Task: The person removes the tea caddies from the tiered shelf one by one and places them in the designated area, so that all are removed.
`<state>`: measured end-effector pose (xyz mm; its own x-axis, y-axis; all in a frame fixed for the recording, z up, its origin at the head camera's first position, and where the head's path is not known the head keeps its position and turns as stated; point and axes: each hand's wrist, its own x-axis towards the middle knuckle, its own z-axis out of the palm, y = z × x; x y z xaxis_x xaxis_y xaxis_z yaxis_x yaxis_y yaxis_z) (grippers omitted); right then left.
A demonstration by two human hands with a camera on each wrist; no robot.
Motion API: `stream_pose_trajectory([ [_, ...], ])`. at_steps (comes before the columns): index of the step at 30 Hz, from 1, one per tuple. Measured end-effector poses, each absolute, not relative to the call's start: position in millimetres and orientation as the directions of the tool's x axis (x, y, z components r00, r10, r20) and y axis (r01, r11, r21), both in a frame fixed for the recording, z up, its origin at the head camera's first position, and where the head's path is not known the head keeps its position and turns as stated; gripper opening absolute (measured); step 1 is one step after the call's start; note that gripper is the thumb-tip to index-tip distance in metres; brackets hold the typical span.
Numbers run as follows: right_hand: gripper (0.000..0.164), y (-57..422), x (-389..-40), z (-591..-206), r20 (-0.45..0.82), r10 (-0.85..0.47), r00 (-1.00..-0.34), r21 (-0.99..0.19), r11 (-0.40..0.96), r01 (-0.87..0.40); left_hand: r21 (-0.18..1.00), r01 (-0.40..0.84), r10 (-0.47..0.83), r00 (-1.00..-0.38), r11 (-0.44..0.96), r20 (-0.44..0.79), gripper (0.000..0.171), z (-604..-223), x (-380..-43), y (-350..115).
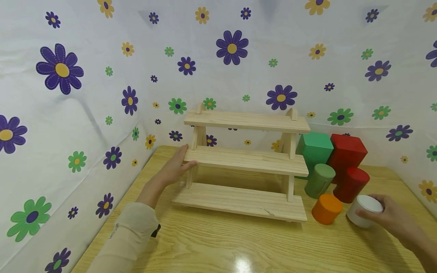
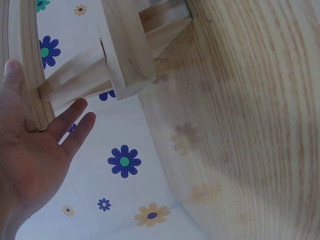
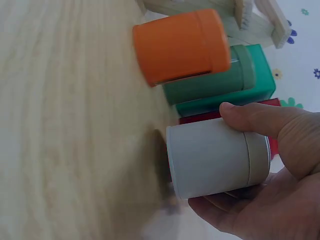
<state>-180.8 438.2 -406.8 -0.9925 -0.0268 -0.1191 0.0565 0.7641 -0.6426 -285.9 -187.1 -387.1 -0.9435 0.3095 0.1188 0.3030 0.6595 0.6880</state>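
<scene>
A three-tier wooden display stand (image 1: pixel 244 159) stands on the table. My left hand (image 1: pixel 173 166) holds the left end of its middle shelf, thumb along the front edge. In the left wrist view, the thumb and fingers of this left hand (image 2: pixel 40 145) lie on either side of the board's end. On the right, my right hand (image 1: pixel 392 216) grips a white lidded canister (image 1: pixel 363 216) between thumb and fingers. The right wrist view shows the canister (image 3: pixel 212 160) close over the table, its shadow beside its base. An orange canister (image 1: pixel 327 210) stands just left of it.
Behind the orange canister are a green canister (image 1: pixel 319 182) and a dark red canister (image 1: pixel 351 185). A green box (image 1: pixel 315 146) and a red box (image 1: pixel 348 151) stand at the back, close to the stand's right end. A flowered cloth (image 1: pixel 239 76) hangs around the wooden table (image 1: pixel 205 242).
</scene>
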Motion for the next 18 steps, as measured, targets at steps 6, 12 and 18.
stream_pose_trajectory([
  [6, 0.079, 439.9, -180.4, -420.6, -0.112, -0.014, -0.994, -0.679, 0.732, 0.066, 0.691, 0.309, 0.313, -0.942, 0.653, 0.125, 0.09, -387.8, -286.9, -187.2],
  [12, 0.083, 441.3, -181.0, -422.5, -0.123, -0.002, -0.992, -0.672, 0.736, 0.082, 0.693, 0.305, 0.311, -0.942, 0.653, 0.122, 0.09, -389.0, -288.1, -186.3],
  [18, 0.083, 440.9, -179.7, -421.7, -0.14, 0.0, -0.99, -0.672, 0.734, 0.096, 0.692, 0.308, 0.314, -0.942, 0.653, 0.123, 0.091, -389.0, -288.6, -185.5],
])
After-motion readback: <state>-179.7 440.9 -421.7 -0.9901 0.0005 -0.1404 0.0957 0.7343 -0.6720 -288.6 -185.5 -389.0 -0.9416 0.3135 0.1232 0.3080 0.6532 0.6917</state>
